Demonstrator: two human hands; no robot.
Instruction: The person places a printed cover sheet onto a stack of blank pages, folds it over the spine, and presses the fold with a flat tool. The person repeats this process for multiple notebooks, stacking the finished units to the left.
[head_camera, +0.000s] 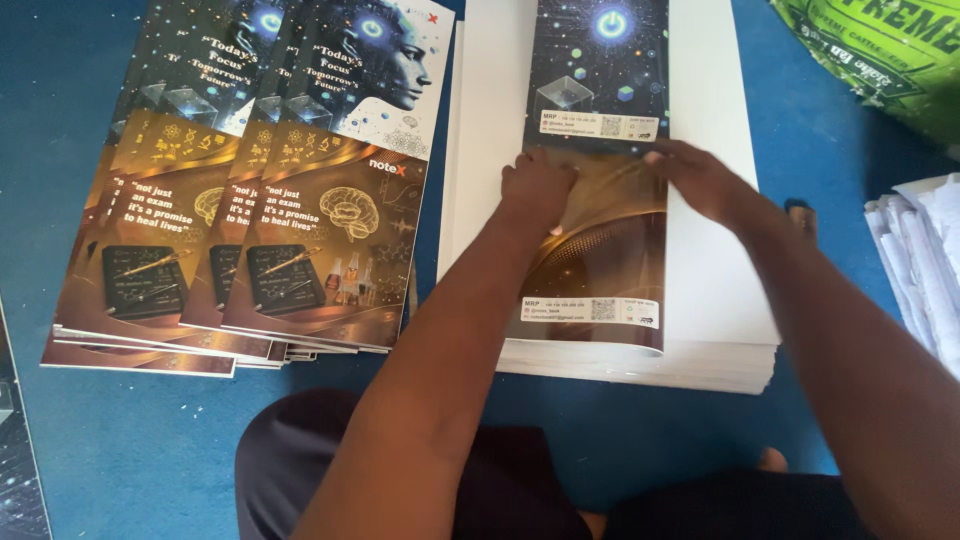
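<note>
From the head view, your left hand (537, 187) is curled into a loose fist, knuckles pressing on the middle of the cover (597, 170), while your right hand (705, 180) lies flat with fingers spread on the cover's right edge — neither hand grips anything. That dark, glossy cover lies face-down and lengthwise on the white paper stack (715, 300), which sits on the blue floor (130, 440) just ahead of your knees. Left of it, more covers (270, 190) lie fanned in an overlapping pile — a green bag (880, 50) and loose white sheets (925, 260) lie to the right.
</note>
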